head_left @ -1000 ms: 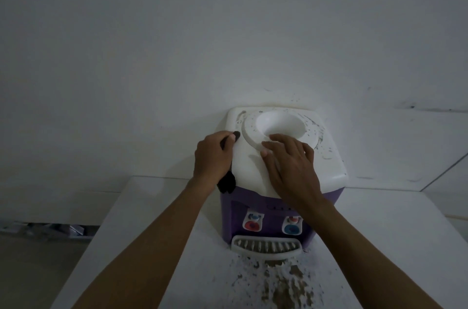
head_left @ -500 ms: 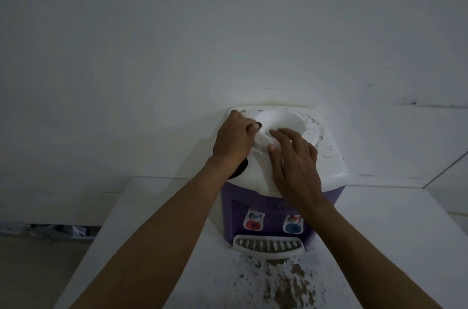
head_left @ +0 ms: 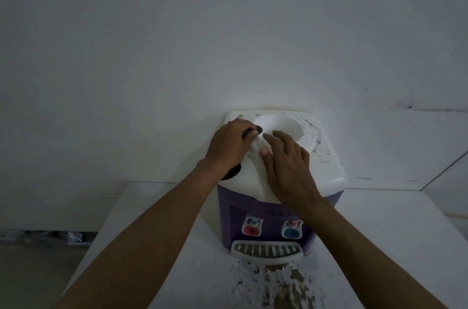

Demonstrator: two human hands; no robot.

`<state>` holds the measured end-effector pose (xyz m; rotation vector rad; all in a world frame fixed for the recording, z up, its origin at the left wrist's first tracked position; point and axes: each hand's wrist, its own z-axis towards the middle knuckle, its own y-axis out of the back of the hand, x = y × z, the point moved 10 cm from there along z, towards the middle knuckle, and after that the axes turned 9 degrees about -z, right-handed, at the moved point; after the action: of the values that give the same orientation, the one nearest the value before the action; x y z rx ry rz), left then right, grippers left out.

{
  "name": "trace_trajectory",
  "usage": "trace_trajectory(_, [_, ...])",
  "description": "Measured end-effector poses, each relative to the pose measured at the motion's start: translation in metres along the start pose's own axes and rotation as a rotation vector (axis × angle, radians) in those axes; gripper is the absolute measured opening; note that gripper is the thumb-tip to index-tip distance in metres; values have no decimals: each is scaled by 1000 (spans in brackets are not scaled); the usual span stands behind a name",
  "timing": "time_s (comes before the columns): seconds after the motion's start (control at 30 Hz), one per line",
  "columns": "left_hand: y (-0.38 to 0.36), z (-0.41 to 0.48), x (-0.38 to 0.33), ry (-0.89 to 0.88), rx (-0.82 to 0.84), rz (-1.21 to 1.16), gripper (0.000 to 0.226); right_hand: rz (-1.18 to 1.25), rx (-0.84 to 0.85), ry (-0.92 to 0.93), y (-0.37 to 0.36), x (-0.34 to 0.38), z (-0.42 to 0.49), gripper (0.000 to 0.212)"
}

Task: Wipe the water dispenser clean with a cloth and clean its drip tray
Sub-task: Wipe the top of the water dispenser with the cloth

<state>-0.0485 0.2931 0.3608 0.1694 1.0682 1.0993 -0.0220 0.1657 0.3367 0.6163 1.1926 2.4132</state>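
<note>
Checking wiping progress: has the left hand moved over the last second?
Yes. The left hand, gripping the cloth, went from the left edge of the lid inward, to the rim of the well.

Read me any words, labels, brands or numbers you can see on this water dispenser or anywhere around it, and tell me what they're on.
No readable text anywhere in view.
Dispenser front: a row of tiny marks above the taps, too small and dark to read.
Red tap and blue tap: colour marks only, no legible letters.
Cloth in the left hand: no print visible.
</note>
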Motion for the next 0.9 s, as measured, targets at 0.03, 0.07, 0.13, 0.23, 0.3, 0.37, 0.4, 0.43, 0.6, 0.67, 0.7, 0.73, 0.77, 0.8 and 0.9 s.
trace_trajectory(0.03, [1, 7, 9, 68, -18, 19, 20, -17, 21, -6, -3, -1, 1, 48])
trace_trajectory(0.07, [3, 11, 18, 136, -39, 40, 23, -37, 36, -8, -5, -1, 2, 50])
trace_trajectory(0.13, [8, 16, 36, 257, -72, 83, 27, -64, 49, -3, -6, -2, 2, 52])
trace_trajectory(0.23, [12, 11, 47, 335, -63, 125, 28, -82, 49, -2, -6, -2, 1, 53])
trace_trajectory(0.3, [15, 3, 43, 316, -37, 128, 26, -89, 48, -5, -5, -1, 1, 51])
trace_trajectory(0.37, [20, -9, 37, 284, -28, 130, 24, -82, 50, -11, -6, -1, 1, 51])
trace_trajectory(0.4, [23, -17, 32, 262, -30, 132, 23, -76, 47, -13, -5, -1, 1, 51])
trace_trajectory(0.43, [24, -25, 27, 239, -31, 130, 22, -71, 46, -14, -5, -1, 1, 51])
trace_trajectory(0.6, [15, -52, -1, 50, -29, 153, 22, -103, 53, 9, -7, 0, 1, 50])
trace_trajectory(0.67, [13, -49, 1, 26, -38, 142, 22, -108, 57, 20, -7, 1, 2, 51])
trace_trajectory(0.7, [14, -44, 5, 35, -50, 133, 22, -105, 60, 23, -8, 2, 2, 52])
trace_trajectory(0.73, [15, -39, 10, 53, -63, 135, 22, -102, 59, 24, -7, 2, 2, 52])
trace_trajectory(0.77, [15, -32, 17, 81, -70, 148, 23, -98, 58, 22, -8, 2, 2, 53])
trace_trajectory(0.8, [16, -26, 24, 113, -69, 164, 23, -95, 55, 20, -7, 2, 2, 54])
trace_trajectory(0.9, [18, -19, 34, 154, -41, 136, 24, -79, 54, 11, -5, 1, 0, 57])
